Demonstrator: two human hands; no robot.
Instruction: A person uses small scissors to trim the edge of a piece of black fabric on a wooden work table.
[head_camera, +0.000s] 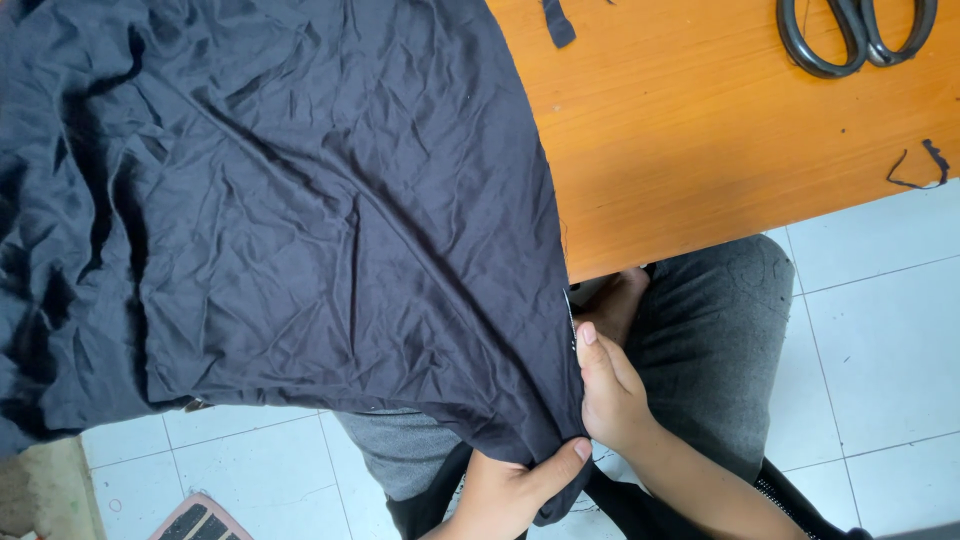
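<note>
A large wrinkled dark navy cloth (280, 200) covers the left part of the orange wooden table (700, 130) and hangs over its near edge onto my lap. My left hand (510, 485) pinches the cloth's lower right corner with thumb on top. My right hand (605, 385) grips the cloth's right edge just above that corner, fingers closed along the hem. Both hands sit below the table edge, over my grey trousers (710, 330).
Black-handled scissors (855, 35) lie at the table's far right corner. A dark fabric strip (558, 22) and a thin dark scrap (925, 170) rest on the table. White floor tiles (880, 340) lie to the right; a patterned mat (195, 520) shows at bottom left.
</note>
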